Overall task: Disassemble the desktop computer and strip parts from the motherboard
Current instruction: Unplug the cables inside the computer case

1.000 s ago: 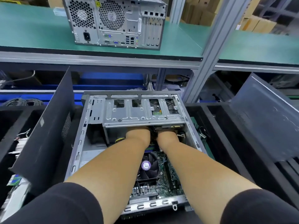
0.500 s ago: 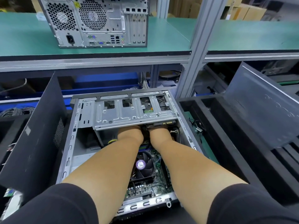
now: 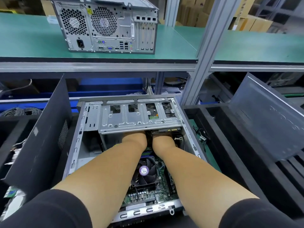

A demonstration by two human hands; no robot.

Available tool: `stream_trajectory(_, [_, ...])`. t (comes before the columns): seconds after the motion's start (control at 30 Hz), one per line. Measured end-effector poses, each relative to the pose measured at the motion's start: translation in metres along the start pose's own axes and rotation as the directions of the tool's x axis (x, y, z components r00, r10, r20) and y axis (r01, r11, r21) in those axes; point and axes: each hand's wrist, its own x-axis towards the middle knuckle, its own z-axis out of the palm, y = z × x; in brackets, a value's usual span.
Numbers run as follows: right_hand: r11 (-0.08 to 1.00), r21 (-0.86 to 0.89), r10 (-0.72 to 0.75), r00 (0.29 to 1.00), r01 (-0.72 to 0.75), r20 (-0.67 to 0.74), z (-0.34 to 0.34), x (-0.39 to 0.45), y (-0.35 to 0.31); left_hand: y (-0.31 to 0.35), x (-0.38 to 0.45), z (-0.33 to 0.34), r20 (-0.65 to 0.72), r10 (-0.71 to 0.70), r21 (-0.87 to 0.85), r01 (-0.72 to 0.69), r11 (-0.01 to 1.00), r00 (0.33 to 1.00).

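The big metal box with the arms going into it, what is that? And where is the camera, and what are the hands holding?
The camera sits on the person's head and looks down, so you see their own two arms. The metal box is a desktop computer case lying open on its side. Inside, the round black thing is a cooling fan, fixed on the green motherboard, the computer's main board. The left hand and right hand reach in under a silver drive cage. Their fingers are hidden there, so I cannot tell what they hold. Up on the green shelf stands another computer, still closed.
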Motion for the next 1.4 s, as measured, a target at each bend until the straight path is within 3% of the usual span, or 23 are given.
stream_trajectory(0.1, [0.999,0.044,-0.014,0.998,0.012,0.058,0.001,0.001,-0.003,-0.002,-0.009,-0.009,0.201,0.015,0.196,-0.055,0.979,0.98])
stream_trajectory(0.2, [0.999,0.042,-0.03,0.995,0.026,0.098,-0.003,0.001,-0.007,-0.009,-0.017,-0.015,0.367,-0.024,0.451,-0.155,0.879,0.93])
stream_trajectory(0.37, [0.99,0.134,-0.078,0.979,0.053,0.187,-0.008,-0.007,-0.013,-0.026,-0.026,-0.024,0.404,-0.195,0.693,-0.16,0.703,0.894])
stream_trajectory(0.47, [0.964,0.257,-0.121,0.968,0.063,0.219,-0.016,-0.015,-0.013,-0.029,-0.027,-0.028,0.412,-0.221,0.718,-0.166,0.676,0.884])
stream_trajectory(0.67, [0.966,0.214,-0.21,0.93,0.148,0.301,-0.03,-0.038,-0.016,-0.03,-0.033,-0.031,0.428,-0.074,0.584,-0.213,0.784,0.901])
stream_trajectory(0.77, [0.946,0.278,-0.255,0.913,0.166,0.319,-0.039,-0.056,-0.014,-0.028,-0.039,-0.037,0.416,0.02,0.527,-0.259,0.809,0.909])
stream_trajectory(0.9, [0.909,0.377,-0.278,0.932,0.177,0.232,-0.056,-0.079,-0.006,-0.026,-0.057,-0.049,0.403,0.121,0.45,-0.311,0.837,0.907])
stream_trajectory(1.0, [0.854,0.481,-0.266,0.96,0.196,0.081,-0.066,-0.094,-0.003,-0.029,-0.073,-0.055,0.299,0.192,0.355,-0.296,0.887,0.935])
stream_trajectory(1.13, [0.769,0.598,-0.199,0.974,0.224,-0.108,-0.082,-0.113,0.01,-0.037,-0.093,-0.058,0.028,0.264,0.065,-0.265,0.962,0.964])
stream_trajectory(1.27, [0.681,0.689,-0.058,0.956,0.248,-0.286,-0.099,-0.129,0.041,-0.033,-0.11,-0.052,-0.196,0.246,-0.211,-0.286,0.935,0.949])
stream_trajectory(1.4, [0.605,0.752,0.037,0.934,0.262,-0.355,-0.107,-0.138,0.081,-0.011,-0.127,-0.046,-0.291,0.222,-0.332,-0.315,0.889,0.931])
